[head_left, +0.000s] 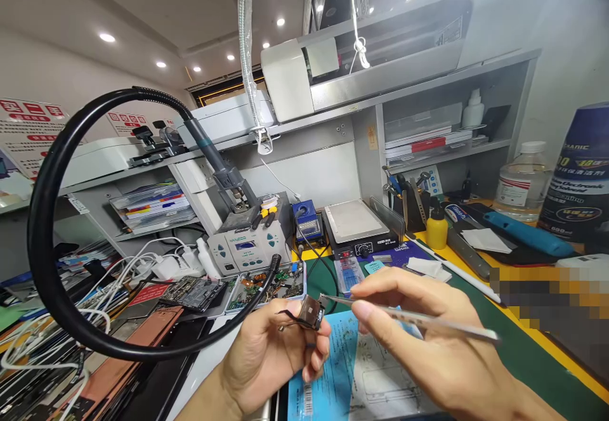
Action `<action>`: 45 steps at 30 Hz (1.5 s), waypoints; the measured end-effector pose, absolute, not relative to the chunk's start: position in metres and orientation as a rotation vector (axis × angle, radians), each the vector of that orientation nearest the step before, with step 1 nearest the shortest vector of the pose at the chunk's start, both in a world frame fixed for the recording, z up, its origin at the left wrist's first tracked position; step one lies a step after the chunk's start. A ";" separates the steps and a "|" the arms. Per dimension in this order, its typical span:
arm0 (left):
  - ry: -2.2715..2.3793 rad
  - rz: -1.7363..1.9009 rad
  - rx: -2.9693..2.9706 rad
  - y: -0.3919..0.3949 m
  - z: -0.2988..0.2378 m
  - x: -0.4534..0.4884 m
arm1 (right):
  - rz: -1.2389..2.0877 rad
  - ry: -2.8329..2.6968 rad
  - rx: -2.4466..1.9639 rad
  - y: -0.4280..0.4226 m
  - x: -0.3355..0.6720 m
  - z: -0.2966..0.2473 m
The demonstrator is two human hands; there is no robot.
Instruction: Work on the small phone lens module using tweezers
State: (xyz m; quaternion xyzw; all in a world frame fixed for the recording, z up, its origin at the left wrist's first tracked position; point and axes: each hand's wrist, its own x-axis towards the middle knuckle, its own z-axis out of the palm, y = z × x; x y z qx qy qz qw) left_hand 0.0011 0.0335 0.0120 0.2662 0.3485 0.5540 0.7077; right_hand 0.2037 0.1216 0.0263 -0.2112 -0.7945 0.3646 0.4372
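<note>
My left hand (266,357) holds up a small dark electronic module (311,312) between thumb and fingers. A thin black ribbon sticks out from its left side. In my right hand (428,345) is a pair of metal tweezers (442,326), pinched between thumb and forefinger. Their tips point left and meet the upper right edge of the module, though contact is too fine to make out. Below both hands lies a blue and white printed sheet (342,376) on the green mat (523,338).
A thick black hose (35,218) loops from the rework station (247,243) across the left side. Behind my hands are a box of small circuit parts (290,281) and a heating plate (356,224). A yellow bottle (436,227) and a spray can (578,180) stand at right.
</note>
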 end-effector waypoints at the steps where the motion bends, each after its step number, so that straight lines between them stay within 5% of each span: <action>1: 0.765 1.231 0.589 0.034 0.012 0.001 | 0.938 -1.976 -0.522 0.122 0.203 0.026; 26: 0.701 1.379 0.676 0.033 0.013 0.009 | 0.954 -1.892 -0.511 0.117 0.208 0.038; 45: 0.751 1.267 0.859 0.029 0.000 0.012 | 0.556 -2.053 -0.310 0.116 0.198 0.022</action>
